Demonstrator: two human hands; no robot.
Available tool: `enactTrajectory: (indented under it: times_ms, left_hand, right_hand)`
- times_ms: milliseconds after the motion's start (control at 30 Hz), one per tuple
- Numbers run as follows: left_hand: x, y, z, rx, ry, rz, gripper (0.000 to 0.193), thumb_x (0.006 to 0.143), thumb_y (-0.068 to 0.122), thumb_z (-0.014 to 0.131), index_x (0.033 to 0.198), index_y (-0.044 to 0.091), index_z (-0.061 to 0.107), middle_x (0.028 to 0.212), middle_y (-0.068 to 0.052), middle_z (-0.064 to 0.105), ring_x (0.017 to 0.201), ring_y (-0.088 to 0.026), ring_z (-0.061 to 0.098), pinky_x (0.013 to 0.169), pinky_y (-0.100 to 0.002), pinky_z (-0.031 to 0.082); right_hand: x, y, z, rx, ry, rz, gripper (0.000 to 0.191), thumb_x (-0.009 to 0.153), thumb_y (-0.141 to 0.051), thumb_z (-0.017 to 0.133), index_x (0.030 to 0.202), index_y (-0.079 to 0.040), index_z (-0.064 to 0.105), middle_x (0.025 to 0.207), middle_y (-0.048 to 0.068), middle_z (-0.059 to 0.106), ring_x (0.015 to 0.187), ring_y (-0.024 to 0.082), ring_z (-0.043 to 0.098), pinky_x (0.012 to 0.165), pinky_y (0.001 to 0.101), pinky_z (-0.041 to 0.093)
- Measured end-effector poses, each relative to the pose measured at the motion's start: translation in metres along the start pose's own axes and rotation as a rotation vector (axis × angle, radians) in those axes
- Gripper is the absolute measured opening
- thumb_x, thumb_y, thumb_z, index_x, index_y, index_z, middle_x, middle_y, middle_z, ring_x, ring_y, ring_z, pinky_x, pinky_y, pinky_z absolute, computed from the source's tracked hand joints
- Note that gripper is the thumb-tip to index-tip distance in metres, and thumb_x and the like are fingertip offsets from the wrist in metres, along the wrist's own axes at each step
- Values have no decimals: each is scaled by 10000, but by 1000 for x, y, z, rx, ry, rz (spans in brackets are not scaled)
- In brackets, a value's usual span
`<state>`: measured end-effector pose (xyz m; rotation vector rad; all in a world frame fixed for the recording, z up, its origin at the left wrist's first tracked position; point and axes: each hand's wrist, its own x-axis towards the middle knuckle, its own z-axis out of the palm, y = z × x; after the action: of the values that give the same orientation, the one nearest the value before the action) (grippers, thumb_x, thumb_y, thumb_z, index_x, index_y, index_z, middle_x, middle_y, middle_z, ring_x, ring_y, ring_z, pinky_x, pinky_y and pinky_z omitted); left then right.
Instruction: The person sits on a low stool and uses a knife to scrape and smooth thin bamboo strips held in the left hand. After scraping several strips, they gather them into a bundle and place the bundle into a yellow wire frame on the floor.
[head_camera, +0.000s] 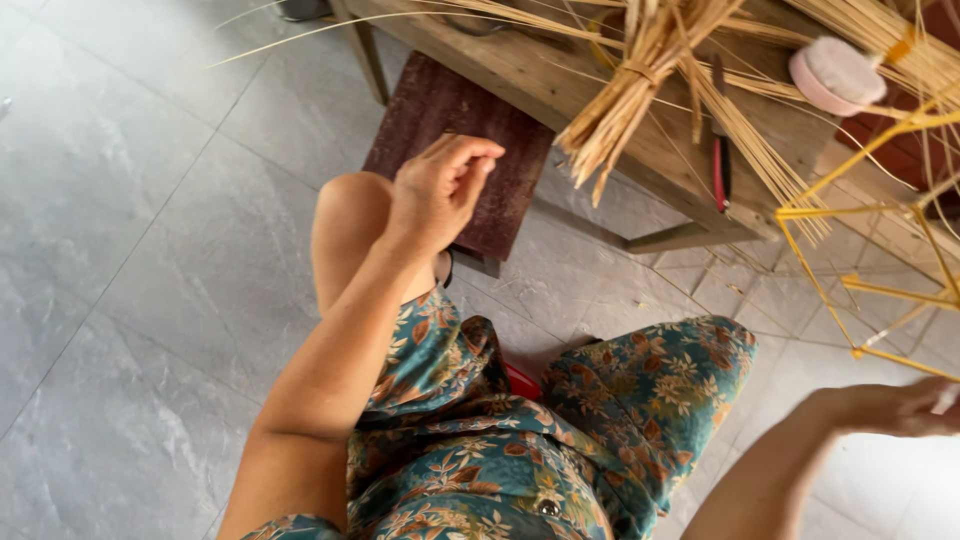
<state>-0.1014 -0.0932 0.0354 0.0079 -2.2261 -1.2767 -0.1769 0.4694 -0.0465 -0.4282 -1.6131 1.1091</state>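
Bundle of pale straw stalks (640, 90), tied at the middle, cut ends overhanging wooden bench edge

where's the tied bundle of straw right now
In the head view, the straw bundle lies upper centre on the wooden bench, right of the left hand and left of the red-handled tool.

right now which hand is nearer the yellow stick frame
Right. The right hand is just below the yellow stick frame; the left hand is far off, above the knee.

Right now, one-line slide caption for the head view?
Seated person's left hand raised empty over knee, right hand near yellow stick frame; tied straw bundle on wooden bench.
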Motion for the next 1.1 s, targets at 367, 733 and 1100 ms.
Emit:
enactTrajectory:
  times_ms: [367, 733, 1100]
  left_hand:
    - [14, -27, -43, 255, 232, 6, 119, 964, 104, 726, 1078, 131, 710, 974, -38, 754, 895, -224, 725, 811, -379, 593]
    - [47, -89, -50, 291, -495, -442, 410, 884, 455, 689, 1215, 214, 708, 1181, -58, 750, 1107, -274, 690, 935, -405, 540]
    - [56, -107, -53, 430, -1039, -518, 602, 956, 615, 603, 1296, 138, 742, 1106, -153, 802, 1013, -265, 739, 915, -434, 563]
  right_hand:
    - [-128, -51, 73, -925, -1424, -25, 245, 962, -383, 728, 1181, -286, 779, 1012, 30, 768, 884, 237, 677, 750, 414, 507]
    - [-131, -65, 100, -1084, -1667, 225, 426, 940, -494, 688, 1000, -101, 841, 756, 168, 749, 572, 268, 645, 586, 446, 506]
    - [-121, -75, 88, -1155, -1608, 52, 428, 954, -521, 584, 997, -142, 777, 819, 183, 758, 638, 337, 723, 661, 506, 571]
